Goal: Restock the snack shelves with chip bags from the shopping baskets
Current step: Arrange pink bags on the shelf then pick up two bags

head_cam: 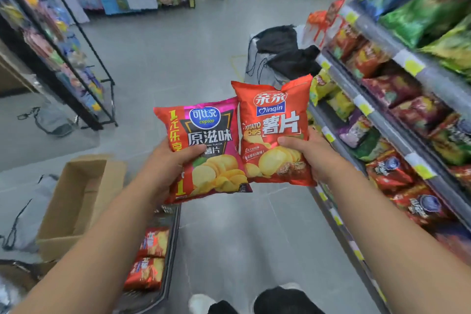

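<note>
My left hand (169, 164) grips a red and magenta Copico chip bag (206, 140) by its left side, thumb across the front. My right hand (309, 153) grips an orange-red Qinqin potato chip bag (274, 120) by its right side. Both bags are held upright, side by side, over the aisle floor. The snack shelves (387, 120) run along the right, packed with chip bags. Below my left arm a dark shopping basket (172, 250) holds more red chip bags (150, 257).
An open cardboard box (76, 201) sits on the floor at the left. A black wire rack (63, 58) of packets stands further left. A basket with black bags (283, 53) stands ahead by the shelf end. My shoes (254, 301) show at the bottom.
</note>
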`<state>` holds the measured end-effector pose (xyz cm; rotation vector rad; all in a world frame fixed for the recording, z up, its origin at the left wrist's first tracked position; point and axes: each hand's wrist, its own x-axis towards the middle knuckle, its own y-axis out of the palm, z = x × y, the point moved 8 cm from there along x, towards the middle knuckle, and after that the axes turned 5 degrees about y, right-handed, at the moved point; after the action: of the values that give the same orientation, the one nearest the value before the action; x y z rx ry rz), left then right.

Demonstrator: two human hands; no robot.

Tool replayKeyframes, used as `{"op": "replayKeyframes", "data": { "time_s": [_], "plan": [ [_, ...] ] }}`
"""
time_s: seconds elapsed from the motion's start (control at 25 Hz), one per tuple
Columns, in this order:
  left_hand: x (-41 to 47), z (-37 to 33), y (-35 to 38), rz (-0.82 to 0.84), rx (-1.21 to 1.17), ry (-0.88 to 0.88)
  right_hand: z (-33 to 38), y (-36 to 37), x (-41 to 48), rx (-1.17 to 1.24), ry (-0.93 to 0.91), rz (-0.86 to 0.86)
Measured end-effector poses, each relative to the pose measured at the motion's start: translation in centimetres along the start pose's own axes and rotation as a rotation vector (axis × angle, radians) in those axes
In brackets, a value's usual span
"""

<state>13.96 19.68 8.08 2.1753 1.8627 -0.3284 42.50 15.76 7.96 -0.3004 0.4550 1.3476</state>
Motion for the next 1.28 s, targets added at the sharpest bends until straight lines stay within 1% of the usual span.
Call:
{"op": "replayKeyframes", "data": {
  "time_s": [0.16, 0.4, 0.48, 0.68, 0.8, 0.92, 1.08, 1.28],
  "plan": [
    [1.3, -7.0, 12.7, 0.216, 0.063, 0.121, 5.4, -11.5, -4.4, 0.099, -0.104, -0.155],
    [-0.7, -17.0, 30.7, 0.504, 0.011, 0.271, 14.3, -26.7, -13.3, 0.168, -0.317, -0.352],
    [-1.7, -19.6, 35.6, 0.572, -0.003, 0.314, 16.6, -30.6, -16.6, 0.174, -0.386, -0.415],
    [-5.2, -24.3, 47.0, 0.757, 0.015, 0.385, 19.9, -39.0, -24.2, 0.188, -0.526, -0.536],
    [-7.0, -25.5, 53.3, 0.846, 0.036, 0.404, 20.6, -43.2, -28.4, 0.186, -0.575, -0.619],
    [-7.7, -25.2, 58.0, 0.899, 0.047, 0.380, 20.0, -46.3, -31.0, 0.190, -0.567, -0.697],
    [-8.2, -23.9, 63.7, 0.997, 0.055, 0.326, 18.3, -49.8, -33.0, 0.207, -0.530, -0.789],
    [-7.0, -23.1, 70.1, 1.124, 0.066, 0.276, 17.4, -52.3, -34.1, 0.170, -0.526, -0.911]
  ]
}}
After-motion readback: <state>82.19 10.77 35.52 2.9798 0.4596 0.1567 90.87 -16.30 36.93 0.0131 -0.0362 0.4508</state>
